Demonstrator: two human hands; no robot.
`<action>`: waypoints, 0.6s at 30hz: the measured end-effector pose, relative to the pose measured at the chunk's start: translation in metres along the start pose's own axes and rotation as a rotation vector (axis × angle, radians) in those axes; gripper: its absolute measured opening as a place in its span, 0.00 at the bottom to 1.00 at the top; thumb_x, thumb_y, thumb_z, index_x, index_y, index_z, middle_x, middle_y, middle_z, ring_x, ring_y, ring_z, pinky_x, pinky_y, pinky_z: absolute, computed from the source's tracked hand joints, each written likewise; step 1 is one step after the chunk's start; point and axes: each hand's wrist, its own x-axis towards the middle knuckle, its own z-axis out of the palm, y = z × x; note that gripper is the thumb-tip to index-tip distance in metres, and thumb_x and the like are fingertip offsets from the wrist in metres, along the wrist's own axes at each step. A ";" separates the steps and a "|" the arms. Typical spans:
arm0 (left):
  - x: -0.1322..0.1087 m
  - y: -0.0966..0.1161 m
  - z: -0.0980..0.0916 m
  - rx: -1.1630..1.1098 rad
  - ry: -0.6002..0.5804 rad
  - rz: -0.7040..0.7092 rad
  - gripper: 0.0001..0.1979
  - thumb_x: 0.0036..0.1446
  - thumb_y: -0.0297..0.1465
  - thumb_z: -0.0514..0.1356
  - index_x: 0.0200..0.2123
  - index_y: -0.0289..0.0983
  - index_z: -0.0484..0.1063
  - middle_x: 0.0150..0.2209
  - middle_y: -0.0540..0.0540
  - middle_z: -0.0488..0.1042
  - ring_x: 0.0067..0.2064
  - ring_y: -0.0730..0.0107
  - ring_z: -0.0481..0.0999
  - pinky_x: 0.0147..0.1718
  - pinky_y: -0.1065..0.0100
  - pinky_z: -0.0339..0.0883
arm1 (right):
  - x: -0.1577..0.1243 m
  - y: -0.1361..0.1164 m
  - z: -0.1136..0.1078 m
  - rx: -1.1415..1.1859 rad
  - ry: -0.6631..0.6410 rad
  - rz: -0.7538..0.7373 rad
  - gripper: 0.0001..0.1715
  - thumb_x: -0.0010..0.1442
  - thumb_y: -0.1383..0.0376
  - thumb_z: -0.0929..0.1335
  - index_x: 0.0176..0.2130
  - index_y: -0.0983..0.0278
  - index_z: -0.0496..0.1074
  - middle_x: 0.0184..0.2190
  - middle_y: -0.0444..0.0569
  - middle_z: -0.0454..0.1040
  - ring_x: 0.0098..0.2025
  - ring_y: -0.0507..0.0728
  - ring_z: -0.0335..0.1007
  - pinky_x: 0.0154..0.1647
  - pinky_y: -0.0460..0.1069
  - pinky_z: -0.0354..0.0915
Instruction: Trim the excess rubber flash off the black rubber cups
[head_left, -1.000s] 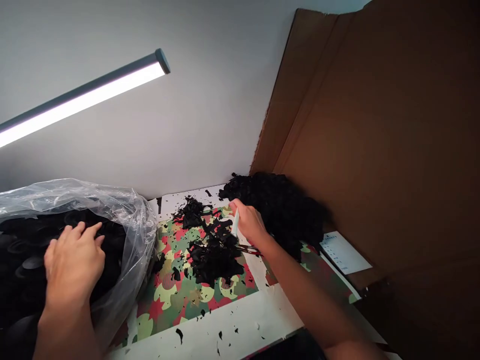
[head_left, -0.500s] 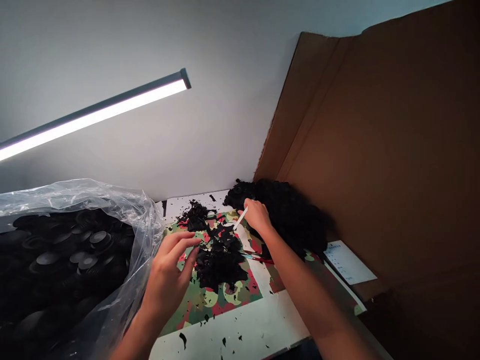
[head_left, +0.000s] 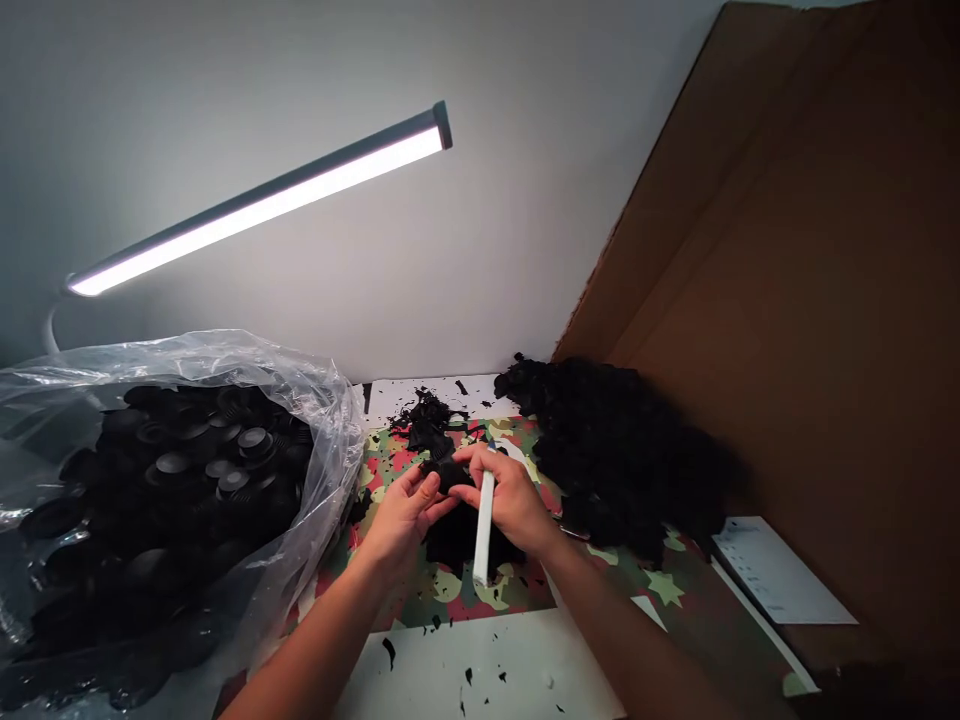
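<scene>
Over the camouflage-patterned sheet point(head_left: 390, 603), my left hand point(head_left: 405, 510) has its thumb and fingers closed on a small black piece point(head_left: 448, 474). My right hand point(head_left: 510, 500) grips a white stick-like tool point(head_left: 484, 530), whose pale end points down toward me, and its fingertips also touch the black piece. Under both hands lie black scraps point(head_left: 457, 540), partly hidden by them. Just behind sits a smaller heap of black shreds point(head_left: 429, 420). To the right rises a large black pile point(head_left: 615, 440).
At the left, a clear plastic bag point(head_left: 330, 420) holds many round black parts point(head_left: 172, 463). A lit lamp bar point(head_left: 262, 205) hangs above. Cardboard point(head_left: 787, 300) stands along the right side, with a white card point(head_left: 784, 570) near its foot.
My right hand has come from the large pile toward my left hand, carrying the white tool. My left hand has closed on a black piece. The view has shifted left.
</scene>
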 end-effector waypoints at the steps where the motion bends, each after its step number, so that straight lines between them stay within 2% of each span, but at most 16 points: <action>1: 0.000 0.000 -0.001 -0.016 0.029 0.005 0.23 0.40 0.38 0.77 0.39 0.34 0.78 0.42 0.42 0.81 0.39 0.68 0.81 0.42 0.67 0.76 | -0.002 -0.002 0.002 -0.016 -0.010 -0.028 0.26 0.60 0.50 0.71 0.24 0.60 0.57 0.41 0.53 0.80 0.37 0.59 0.73 0.40 0.55 0.66; 3: -0.001 0.002 -0.002 -0.038 0.076 0.024 0.25 0.38 0.35 0.78 0.41 0.35 0.77 0.40 0.43 0.82 0.39 0.68 0.81 0.40 0.69 0.76 | -0.004 -0.004 0.003 0.000 -0.011 -0.061 0.26 0.61 0.48 0.70 0.25 0.60 0.59 0.42 0.53 0.80 0.40 0.60 0.74 0.42 0.55 0.67; 5: -0.002 0.005 -0.004 -0.059 0.107 0.050 0.28 0.36 0.33 0.79 0.42 0.36 0.76 0.37 0.45 0.82 0.38 0.67 0.82 0.41 0.68 0.76 | -0.005 -0.004 0.001 0.073 0.025 -0.059 0.23 0.63 0.45 0.67 0.30 0.60 0.65 0.42 0.53 0.79 0.41 0.60 0.75 0.42 0.54 0.69; 8: -0.003 0.006 -0.006 -0.075 0.124 0.094 0.31 0.36 0.33 0.79 0.44 0.38 0.73 0.37 0.46 0.82 0.38 0.67 0.82 0.42 0.66 0.76 | -0.008 -0.004 -0.002 0.178 0.079 -0.018 0.28 0.70 0.44 0.56 0.47 0.60 0.70 0.34 0.48 0.77 0.34 0.56 0.74 0.37 0.52 0.71; 9: -0.003 0.007 -0.007 -0.077 0.130 0.106 0.32 0.36 0.33 0.79 0.45 0.38 0.73 0.37 0.47 0.82 0.38 0.67 0.82 0.42 0.67 0.75 | -0.009 -0.005 -0.001 0.181 0.083 -0.008 0.29 0.72 0.45 0.53 0.49 0.60 0.71 0.32 0.47 0.75 0.32 0.55 0.73 0.35 0.51 0.71; 11: -0.004 0.007 -0.007 -0.082 0.145 0.116 0.33 0.36 0.32 0.78 0.47 0.39 0.72 0.37 0.47 0.82 0.37 0.68 0.82 0.41 0.67 0.75 | -0.012 -0.009 0.002 0.139 0.094 0.001 0.27 0.73 0.49 0.55 0.48 0.59 0.74 0.31 0.48 0.75 0.32 0.55 0.73 0.33 0.49 0.71; 15: -0.004 0.008 -0.007 -0.083 0.190 0.111 0.34 0.35 0.30 0.78 0.47 0.39 0.71 0.36 0.48 0.82 0.36 0.68 0.82 0.40 0.68 0.75 | -0.019 -0.015 0.014 0.117 0.149 0.035 0.12 0.69 0.58 0.64 0.47 0.59 0.73 0.36 0.48 0.80 0.35 0.56 0.78 0.36 0.50 0.75; 18: -0.005 0.009 -0.006 -0.084 0.205 0.115 0.33 0.35 0.28 0.78 0.46 0.39 0.71 0.38 0.48 0.81 0.37 0.68 0.81 0.39 0.70 0.75 | -0.020 -0.015 0.018 0.088 0.161 -0.016 0.03 0.65 0.62 0.67 0.39 0.58 0.71 0.37 0.48 0.81 0.38 0.57 0.80 0.41 0.52 0.75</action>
